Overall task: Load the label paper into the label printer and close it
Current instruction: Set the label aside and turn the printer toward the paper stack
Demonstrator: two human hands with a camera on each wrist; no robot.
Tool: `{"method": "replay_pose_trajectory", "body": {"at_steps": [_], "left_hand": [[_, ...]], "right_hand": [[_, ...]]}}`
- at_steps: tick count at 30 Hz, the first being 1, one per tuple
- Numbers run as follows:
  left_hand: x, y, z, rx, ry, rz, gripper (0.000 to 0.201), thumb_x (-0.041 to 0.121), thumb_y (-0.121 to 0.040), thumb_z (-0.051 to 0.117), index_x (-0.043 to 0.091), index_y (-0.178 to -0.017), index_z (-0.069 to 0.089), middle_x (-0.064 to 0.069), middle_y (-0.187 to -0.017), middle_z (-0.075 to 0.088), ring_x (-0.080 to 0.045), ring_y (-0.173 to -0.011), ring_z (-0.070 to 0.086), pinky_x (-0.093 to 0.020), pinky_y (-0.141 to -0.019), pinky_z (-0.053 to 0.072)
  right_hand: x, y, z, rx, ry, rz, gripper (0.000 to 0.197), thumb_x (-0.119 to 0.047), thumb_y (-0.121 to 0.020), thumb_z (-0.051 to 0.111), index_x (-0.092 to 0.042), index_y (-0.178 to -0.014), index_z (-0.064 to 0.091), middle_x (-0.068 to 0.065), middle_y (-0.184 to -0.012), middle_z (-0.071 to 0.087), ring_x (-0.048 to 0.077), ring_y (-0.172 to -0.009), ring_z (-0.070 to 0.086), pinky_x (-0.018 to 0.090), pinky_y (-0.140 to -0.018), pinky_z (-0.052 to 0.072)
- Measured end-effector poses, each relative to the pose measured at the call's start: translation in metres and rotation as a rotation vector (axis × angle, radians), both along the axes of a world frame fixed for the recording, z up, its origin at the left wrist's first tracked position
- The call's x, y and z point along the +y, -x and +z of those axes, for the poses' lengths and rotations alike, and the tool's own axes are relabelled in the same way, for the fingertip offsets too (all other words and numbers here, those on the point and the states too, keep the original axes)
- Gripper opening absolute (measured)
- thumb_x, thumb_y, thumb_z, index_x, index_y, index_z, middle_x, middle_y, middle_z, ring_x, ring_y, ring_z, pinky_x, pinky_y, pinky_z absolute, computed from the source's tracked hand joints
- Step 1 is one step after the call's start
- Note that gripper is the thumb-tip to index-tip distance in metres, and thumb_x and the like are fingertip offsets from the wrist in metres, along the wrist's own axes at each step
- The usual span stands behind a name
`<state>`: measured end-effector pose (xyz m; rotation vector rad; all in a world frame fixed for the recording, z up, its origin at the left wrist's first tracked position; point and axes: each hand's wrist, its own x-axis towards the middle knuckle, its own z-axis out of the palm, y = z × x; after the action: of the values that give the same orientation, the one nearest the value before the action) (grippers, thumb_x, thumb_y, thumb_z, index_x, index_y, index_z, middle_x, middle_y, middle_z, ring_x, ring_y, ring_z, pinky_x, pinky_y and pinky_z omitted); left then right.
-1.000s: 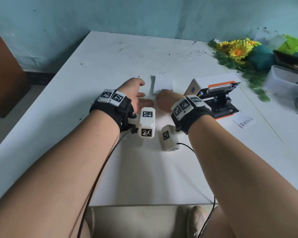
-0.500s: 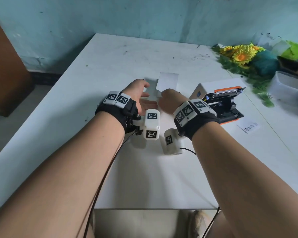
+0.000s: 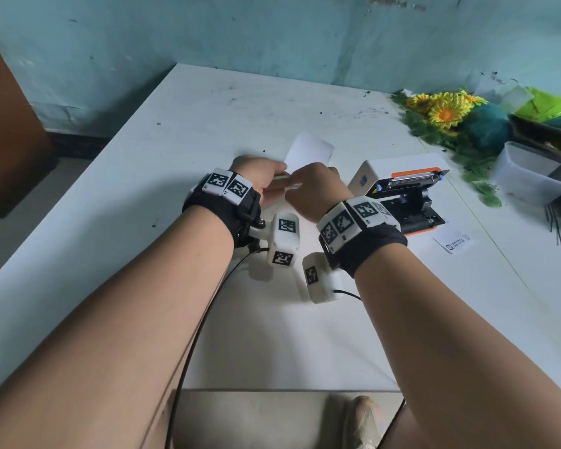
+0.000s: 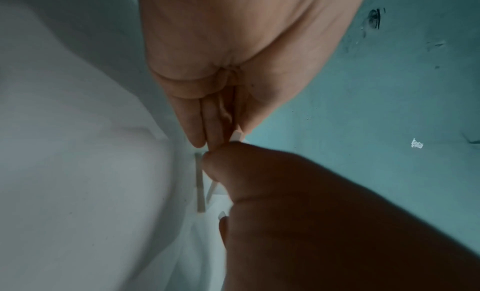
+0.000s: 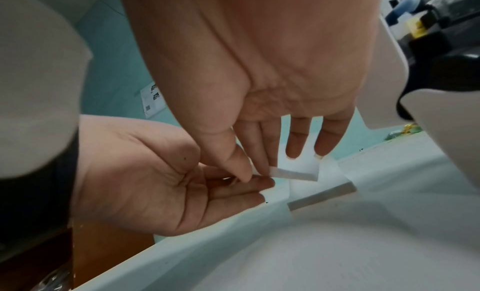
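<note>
The left hand (image 3: 266,183) and right hand (image 3: 314,192) meet above the white table (image 3: 143,222), both pinching the white fan-folded label paper (image 3: 310,153) at its near end. Just right of the hands stands the white-and-orange label printer (image 3: 402,196), lid open.

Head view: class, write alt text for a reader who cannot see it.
Both hands, left and right, pinch a white label paper above a white table. An open printer stands just right of them, with flowers behind it.
</note>
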<state>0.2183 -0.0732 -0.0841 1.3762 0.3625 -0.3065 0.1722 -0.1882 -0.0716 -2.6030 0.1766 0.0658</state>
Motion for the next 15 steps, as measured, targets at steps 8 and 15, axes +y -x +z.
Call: {"method": "replay_pose_trajectory", "body": {"at_steps": [8,15], "left_hand": [[0.003,0.0,-0.003,-0.007,-0.105,0.09,0.018,0.0,-0.092,0.074,0.007,-0.076,0.07,-0.009,-0.065,0.079,-0.019,-0.073,0.081,-0.032,-0.078,0.069],[0.009,0.006,0.003,-0.095,-0.079,0.052,0.021,-0.001,-0.093,0.083,0.01,-0.083,0.069,-0.01,-0.08,0.077,-0.015,-0.06,0.075,-0.027,-0.061,0.067]], "right_hand": [[-0.008,-0.002,0.005,-0.14,-0.357,-0.124,0.037,-0.002,-0.086,0.052,-0.022,-0.057,0.043,-0.007,-0.062,0.035,0.014,-0.06,0.031,0.028,-0.054,0.024],[-0.016,-0.005,0.0,-0.211,-0.592,-0.279,0.05,-0.016,-0.08,0.068,-0.015,-0.129,0.075,0.007,-0.121,0.078,0.022,-0.105,0.076,0.043,-0.097,0.063]]}}
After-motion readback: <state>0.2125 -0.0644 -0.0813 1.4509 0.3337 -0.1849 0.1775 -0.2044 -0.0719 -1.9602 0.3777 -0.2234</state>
